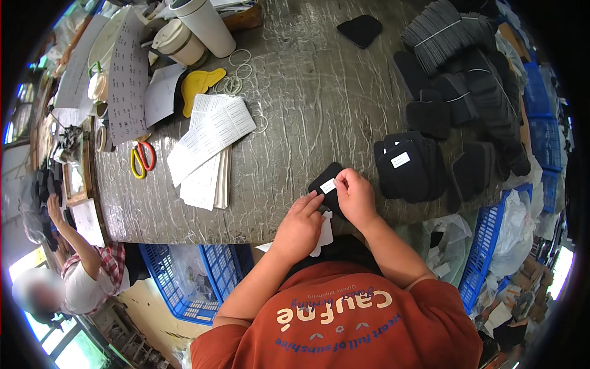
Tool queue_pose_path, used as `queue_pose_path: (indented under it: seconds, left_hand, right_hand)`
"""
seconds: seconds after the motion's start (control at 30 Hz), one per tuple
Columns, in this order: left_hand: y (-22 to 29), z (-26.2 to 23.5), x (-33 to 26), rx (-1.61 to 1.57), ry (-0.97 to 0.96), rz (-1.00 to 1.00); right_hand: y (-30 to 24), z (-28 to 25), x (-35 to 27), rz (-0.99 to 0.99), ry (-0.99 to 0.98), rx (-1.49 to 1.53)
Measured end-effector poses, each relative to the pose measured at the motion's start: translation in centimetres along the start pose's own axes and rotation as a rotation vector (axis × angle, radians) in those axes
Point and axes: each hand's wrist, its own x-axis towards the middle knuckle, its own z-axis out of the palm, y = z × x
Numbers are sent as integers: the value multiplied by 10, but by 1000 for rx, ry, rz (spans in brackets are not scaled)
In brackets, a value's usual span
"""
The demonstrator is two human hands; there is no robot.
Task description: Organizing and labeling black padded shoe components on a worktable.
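Observation:
A dark felt-like pad [318, 179] with a curved edge lies on the table in front of me, with a small white label [328, 186] on it. My right hand [356, 198] is closed, its thumb and finger pinching the label's right end. My left hand [300, 227] is closed round a white label sheet [326, 235], part of which sticks out beside the palm. Its fingertips touch the pad just below the label. To the right stands a stack of similar dark pads [413, 178], and the top one carries a white label [400, 160].
Bundled dark pads [439, 37] fill the right side, and a single pad [360, 31] lies at the far edge. Left are printed label sheets [212, 135], scissors [142, 158], rubber bands [230, 85] and cups [178, 43]. Blue crates [184, 289] stand below the table. A person [92, 270] is at left.

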Motion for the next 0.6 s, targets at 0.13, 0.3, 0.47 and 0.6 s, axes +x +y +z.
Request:
queue_pose_path:
  seconds: [0.13, 0.3, 0.47, 0.6]
  left_hand:
    - [3, -4, 4, 84, -32, 11]
    - [5, 0, 5, 205, -132, -31]
    - [6, 1, 4, 219, -140, -40]
    - [5, 1, 4, 204, -133, -55]
  right_hand:
    - [4, 2, 0, -26, 13, -12]
    - [12, 10, 1, 124, 91, 180]
    - [13, 11, 3, 125, 103, 150]
    - [-7, 2, 11, 187, 19, -8]
